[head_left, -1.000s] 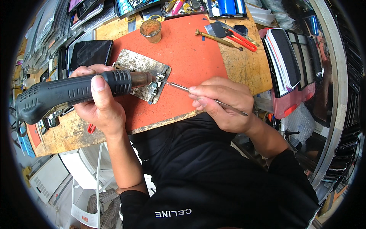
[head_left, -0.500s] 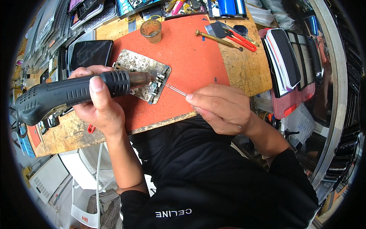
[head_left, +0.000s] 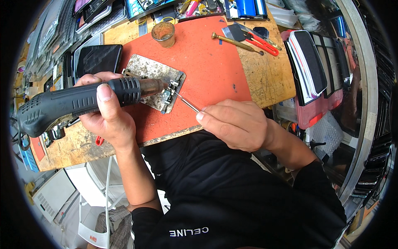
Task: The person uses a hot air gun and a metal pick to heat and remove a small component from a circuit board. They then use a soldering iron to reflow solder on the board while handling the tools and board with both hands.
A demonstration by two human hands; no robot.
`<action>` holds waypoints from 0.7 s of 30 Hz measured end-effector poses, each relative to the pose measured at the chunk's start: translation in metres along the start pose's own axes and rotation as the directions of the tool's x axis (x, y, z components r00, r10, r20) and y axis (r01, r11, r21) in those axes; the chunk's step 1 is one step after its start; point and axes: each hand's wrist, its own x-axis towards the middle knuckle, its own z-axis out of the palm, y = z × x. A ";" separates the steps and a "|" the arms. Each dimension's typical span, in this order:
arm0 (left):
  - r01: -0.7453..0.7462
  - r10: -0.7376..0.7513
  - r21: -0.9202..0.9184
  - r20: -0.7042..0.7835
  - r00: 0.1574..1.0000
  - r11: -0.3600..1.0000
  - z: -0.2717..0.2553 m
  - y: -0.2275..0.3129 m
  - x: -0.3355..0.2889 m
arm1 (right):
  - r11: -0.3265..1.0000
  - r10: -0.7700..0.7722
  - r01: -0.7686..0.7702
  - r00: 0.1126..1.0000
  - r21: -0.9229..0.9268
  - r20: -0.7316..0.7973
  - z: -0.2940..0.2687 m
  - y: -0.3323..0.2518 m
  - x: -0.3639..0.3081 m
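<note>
My left hand (head_left: 108, 108) is wrapped round a black hot air gun (head_left: 78, 97), its metal nozzle pointing right. Just past the nozzle, a small circuit board (head_left: 168, 96) sits in a metal clamp holder (head_left: 153, 67) with a stained, flux-spotted plate. In my right hand (head_left: 238, 124) a pair of slim metal tweezers (head_left: 188, 103) is pinched between thumb and fingers. The tweezers' tips reach the right edge of the board; whether they grip anything is too small to tell. Holder and board lie on an orange-red mat (head_left: 207, 66).
A small brown-stained cup (head_left: 164, 35) stands behind the holder. A brass screwdriver (head_left: 236, 42) and a red-handled cutter (head_left: 265, 45) lie at the back right. Left of the mat is a dark-screened phone (head_left: 98, 59); phone cases (head_left: 306, 66) stack at the right.
My right hand has shifted slightly left and down and turned the tweezers, whose two arms now look closer together. The left hand and hot air gun stay almost in place.
</note>
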 end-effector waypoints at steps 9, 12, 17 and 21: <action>-0.003 0.003 0.005 -0.005 1.000 1.000 -0.003 -0.001 0.001 | 0.992 -0.065 0.069 0.997 -0.108 0.040 0.001 -0.003 0.000; 0.003 -0.003 -0.001 0.000 1.000 1.000 -0.004 -0.001 0.002 | 0.998 -0.049 0.051 0.997 -0.038 0.060 -0.003 -0.003 0.000; 0.014 -0.014 0.014 -0.012 1.000 1.000 -0.003 -0.001 0.001 | 0.976 0.167 -0.168 0.986 0.140 0.015 -0.009 0.001 0.003; -0.001 0.001 0.000 0.007 1.000 1.000 -0.003 -0.001 0.001 | 0.696 0.574 -0.520 0.817 0.495 0.051 -0.010 -0.005 0.003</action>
